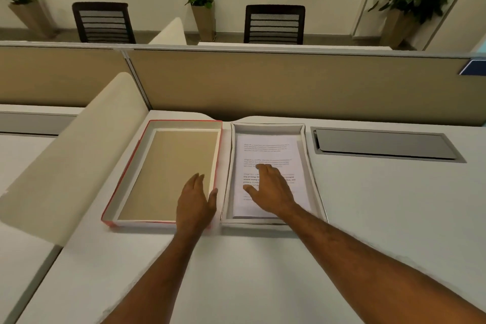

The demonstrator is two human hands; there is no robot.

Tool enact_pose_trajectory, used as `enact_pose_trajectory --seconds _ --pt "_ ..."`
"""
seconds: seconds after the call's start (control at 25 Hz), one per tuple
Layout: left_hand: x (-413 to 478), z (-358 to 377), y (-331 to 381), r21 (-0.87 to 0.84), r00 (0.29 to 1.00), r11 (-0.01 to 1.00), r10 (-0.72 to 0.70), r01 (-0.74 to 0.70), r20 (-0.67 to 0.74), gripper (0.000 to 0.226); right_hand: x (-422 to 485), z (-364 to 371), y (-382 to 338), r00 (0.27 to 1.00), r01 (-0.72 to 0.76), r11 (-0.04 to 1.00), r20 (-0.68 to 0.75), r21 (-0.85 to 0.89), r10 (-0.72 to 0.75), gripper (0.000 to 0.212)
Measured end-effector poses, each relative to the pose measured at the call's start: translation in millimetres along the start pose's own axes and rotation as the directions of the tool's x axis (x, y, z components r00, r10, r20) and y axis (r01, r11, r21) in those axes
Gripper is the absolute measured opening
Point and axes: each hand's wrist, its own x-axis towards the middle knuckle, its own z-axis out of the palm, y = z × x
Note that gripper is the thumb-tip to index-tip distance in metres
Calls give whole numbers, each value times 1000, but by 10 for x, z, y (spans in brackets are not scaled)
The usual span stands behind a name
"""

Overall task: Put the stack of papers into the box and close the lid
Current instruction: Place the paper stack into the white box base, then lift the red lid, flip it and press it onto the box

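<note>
A white shallow box [314, 187] lies on the desk with the stack of printed papers [265, 150] inside it. My right hand [271, 189] rests flat on the papers, fingers spread. To the left lies the red-edged lid [131, 166], upside down, its tan inside facing up. My left hand [196, 201] is over the lid's near right corner, fingers inside and thumb on the outside of the right wall. The grip is loose; the lid rests on the desk.
A curved beige divider [79, 152] rises at the left of the lid. A grey cable hatch [381, 143] sits in the desk at the right. A tan partition [289, 81] closes the back edge. Chairs and plants stand beyond.
</note>
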Motion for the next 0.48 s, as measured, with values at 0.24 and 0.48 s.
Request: enact_pose_trajectory --seconds 0.24,0.48 --pt "-254 -227 -740 115 985 978 -172 172 -10 72 -302 666 -769 942 293 955 189 -50 -279 73" --pt "-357 -293 -1013 -4 978 978 -208 208 -25 71 -281 1053 -1002 879 403 899 347 -172 -328 49"
